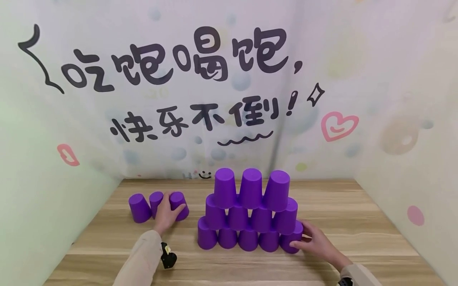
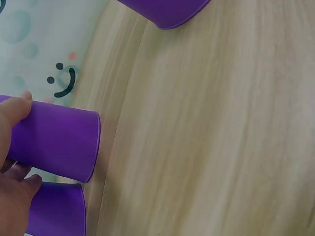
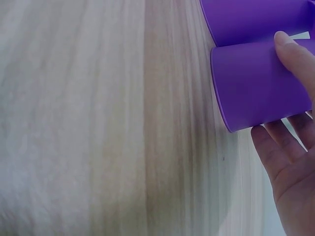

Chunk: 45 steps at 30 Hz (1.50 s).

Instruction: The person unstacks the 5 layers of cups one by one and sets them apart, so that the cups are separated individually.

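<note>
Purple cups stand upside down in a stepped stack: three on the top row, the middle one a top cup (image 1: 251, 188), and several in each row below. My right hand (image 1: 318, 242) holds the bottom row's rightmost cup (image 1: 290, 241), thumb in front and fingers behind; in the right wrist view this cup (image 3: 261, 83) sits upright on the table. Left of the stack, my left hand (image 1: 168, 212) grips the rightmost cup (image 1: 177, 201) of three separate upside-down cups. The middle cup (image 1: 155, 200) of these is partly hidden behind that hand.
The leftmost loose cup (image 1: 139, 208) stands a little apart from its neighbours. All the cups rest on a wood-grain table (image 1: 229, 270). A white printed backdrop (image 1: 229, 155) rises behind the table, with pale walls at both sides.
</note>
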Each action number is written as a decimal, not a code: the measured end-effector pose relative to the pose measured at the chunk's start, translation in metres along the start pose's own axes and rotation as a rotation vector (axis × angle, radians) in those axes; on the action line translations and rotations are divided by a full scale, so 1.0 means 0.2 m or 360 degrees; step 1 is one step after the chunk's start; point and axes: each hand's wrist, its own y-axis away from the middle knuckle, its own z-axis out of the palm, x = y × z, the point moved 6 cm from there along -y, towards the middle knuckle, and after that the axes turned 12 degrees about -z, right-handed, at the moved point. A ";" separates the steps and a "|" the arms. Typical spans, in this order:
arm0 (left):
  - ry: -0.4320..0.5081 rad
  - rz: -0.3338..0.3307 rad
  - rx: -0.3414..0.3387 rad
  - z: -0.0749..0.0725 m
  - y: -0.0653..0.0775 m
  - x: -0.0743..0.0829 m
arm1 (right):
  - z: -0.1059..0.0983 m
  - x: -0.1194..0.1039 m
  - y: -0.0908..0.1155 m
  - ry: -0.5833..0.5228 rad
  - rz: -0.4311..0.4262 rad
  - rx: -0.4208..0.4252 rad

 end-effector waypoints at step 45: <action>0.0331 0.0595 -0.0116 -0.27 0.09 0.82 | 0.00 -0.02 0.00 -0.0018 0.0007 0.0018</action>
